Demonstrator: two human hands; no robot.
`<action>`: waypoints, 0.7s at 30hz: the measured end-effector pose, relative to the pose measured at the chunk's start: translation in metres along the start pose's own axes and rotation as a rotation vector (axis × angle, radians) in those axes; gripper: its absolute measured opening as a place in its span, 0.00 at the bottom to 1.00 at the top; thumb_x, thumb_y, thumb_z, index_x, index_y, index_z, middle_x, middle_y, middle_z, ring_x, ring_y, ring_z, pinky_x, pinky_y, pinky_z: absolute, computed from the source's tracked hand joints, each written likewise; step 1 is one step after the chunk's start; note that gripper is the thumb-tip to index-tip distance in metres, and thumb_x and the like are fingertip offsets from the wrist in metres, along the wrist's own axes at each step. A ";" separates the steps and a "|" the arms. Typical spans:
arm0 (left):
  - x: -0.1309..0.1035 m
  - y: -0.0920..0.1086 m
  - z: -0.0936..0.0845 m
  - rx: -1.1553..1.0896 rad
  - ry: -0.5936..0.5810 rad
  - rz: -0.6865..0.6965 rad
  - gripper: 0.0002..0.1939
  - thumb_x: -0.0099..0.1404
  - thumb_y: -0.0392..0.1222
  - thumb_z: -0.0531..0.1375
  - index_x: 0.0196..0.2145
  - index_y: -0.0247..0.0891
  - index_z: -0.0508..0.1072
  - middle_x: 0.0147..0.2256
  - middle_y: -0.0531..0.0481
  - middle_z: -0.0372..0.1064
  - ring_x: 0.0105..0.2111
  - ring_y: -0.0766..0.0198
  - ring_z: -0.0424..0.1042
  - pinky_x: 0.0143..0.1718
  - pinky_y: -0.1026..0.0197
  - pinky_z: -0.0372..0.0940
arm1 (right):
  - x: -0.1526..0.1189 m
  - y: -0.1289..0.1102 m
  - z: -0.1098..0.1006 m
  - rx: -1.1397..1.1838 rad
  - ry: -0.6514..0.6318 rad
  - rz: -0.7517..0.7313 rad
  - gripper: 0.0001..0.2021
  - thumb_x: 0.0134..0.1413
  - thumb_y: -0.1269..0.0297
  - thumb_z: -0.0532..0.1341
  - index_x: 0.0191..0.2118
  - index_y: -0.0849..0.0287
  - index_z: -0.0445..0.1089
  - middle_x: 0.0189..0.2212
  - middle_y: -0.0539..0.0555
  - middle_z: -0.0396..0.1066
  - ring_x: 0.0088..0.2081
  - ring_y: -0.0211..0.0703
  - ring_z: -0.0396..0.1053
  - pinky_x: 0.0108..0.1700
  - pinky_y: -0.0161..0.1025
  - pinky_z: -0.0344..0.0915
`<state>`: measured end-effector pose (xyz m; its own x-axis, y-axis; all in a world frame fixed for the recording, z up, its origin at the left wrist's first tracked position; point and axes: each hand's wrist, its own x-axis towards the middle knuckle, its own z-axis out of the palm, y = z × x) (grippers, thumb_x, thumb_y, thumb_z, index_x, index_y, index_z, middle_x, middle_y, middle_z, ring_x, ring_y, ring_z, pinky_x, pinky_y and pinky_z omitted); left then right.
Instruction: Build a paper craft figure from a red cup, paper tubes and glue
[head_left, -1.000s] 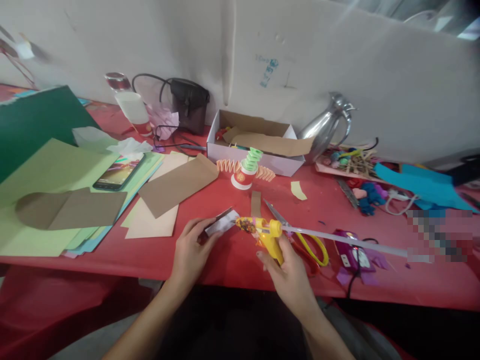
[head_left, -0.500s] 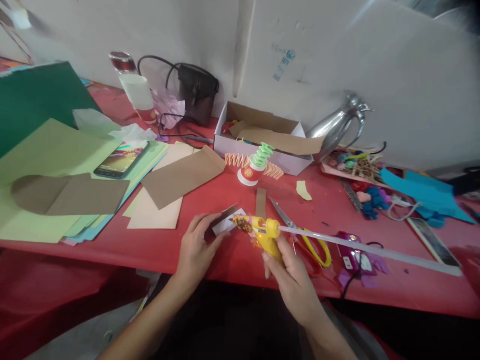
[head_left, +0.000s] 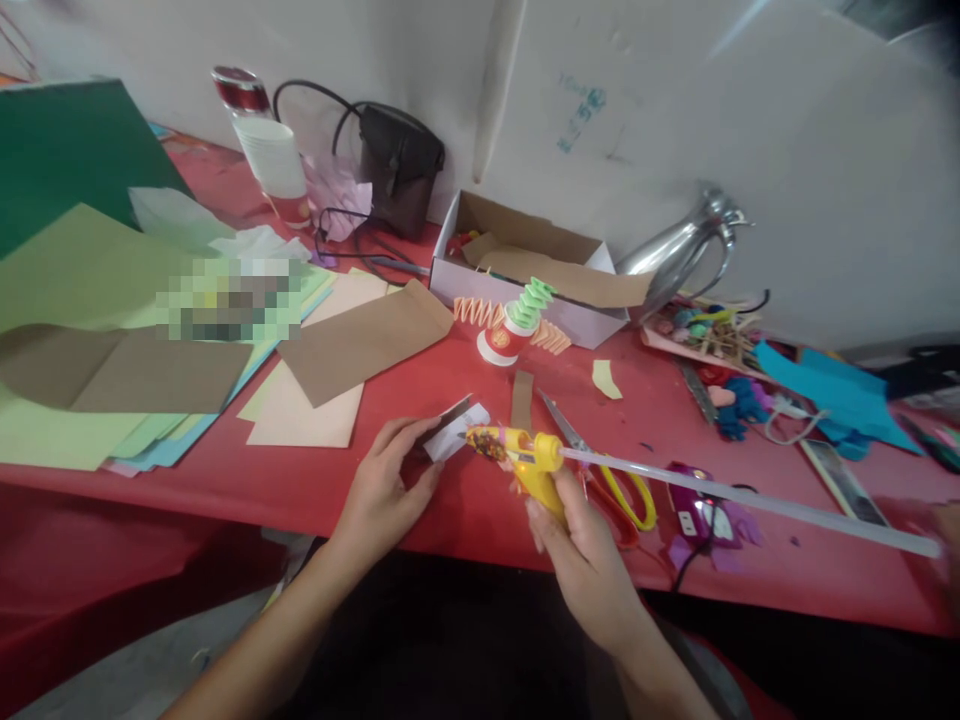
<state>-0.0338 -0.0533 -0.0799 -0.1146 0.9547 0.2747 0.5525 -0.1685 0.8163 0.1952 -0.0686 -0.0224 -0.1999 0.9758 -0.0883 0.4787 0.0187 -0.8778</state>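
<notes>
My left hand (head_left: 390, 475) pinches a small folded paper piece (head_left: 455, 432), white on one face, with a brownish edge standing up. In my right hand (head_left: 577, 540) is a yellow glue gun (head_left: 536, 470), gripped by its handle. Its dark nozzle points left, close to the white paper; whether it touches I cannot tell. A long clear glue stick (head_left: 735, 490) sticks out of its back to the right. Just beyond the hands stands a red and white paper cup (head_left: 501, 343) with folded green and peach paper springs. A brown paper strip (head_left: 522, 400) lies in front of the cup.
Scissors (head_left: 634, 497) with yellow handles lie beside my right hand. Coloured paper sheets (head_left: 300, 430) spread at the left. Behind are a white box (head_left: 517, 295), a black bag (head_left: 400, 165), stacked cups (head_left: 270, 160) and a steel jug (head_left: 679, 245). A purple device (head_left: 701, 510) sits at the right.
The view has shifted slightly. My left hand and the paper are a little lower left relative to the glue gun, showing more of the white face. Both grips stay the same.
</notes>
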 end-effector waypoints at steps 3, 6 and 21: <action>0.000 0.000 0.000 -0.012 0.004 -0.006 0.21 0.64 0.39 0.60 0.55 0.44 0.69 0.51 0.44 0.68 0.47 0.57 0.72 0.48 0.54 0.70 | -0.001 0.001 0.001 -0.008 -0.030 -0.012 0.25 0.66 0.56 0.54 0.67 0.47 0.55 0.48 0.56 0.75 0.49 0.51 0.73 0.50 0.49 0.70; 0.000 0.000 0.002 -0.060 0.019 -0.025 0.22 0.62 0.38 0.61 0.55 0.45 0.69 0.50 0.45 0.69 0.45 0.58 0.73 0.46 0.55 0.70 | -0.004 0.000 0.002 -0.050 -0.085 -0.029 0.25 0.67 0.57 0.53 0.68 0.48 0.52 0.51 0.58 0.73 0.54 0.52 0.71 0.55 0.50 0.67; 0.001 0.001 0.001 -0.112 0.031 -0.059 0.23 0.59 0.38 0.63 0.53 0.45 0.71 0.49 0.45 0.70 0.43 0.58 0.72 0.40 0.57 0.70 | -0.004 -0.007 0.001 -0.113 -0.105 -0.033 0.24 0.67 0.57 0.53 0.66 0.49 0.56 0.51 0.58 0.73 0.51 0.52 0.71 0.54 0.50 0.66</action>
<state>-0.0324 -0.0520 -0.0797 -0.1710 0.9559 0.2387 0.4482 -0.1403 0.8829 0.1919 -0.0728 -0.0158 -0.3029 0.9462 -0.1143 0.5625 0.0806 -0.8229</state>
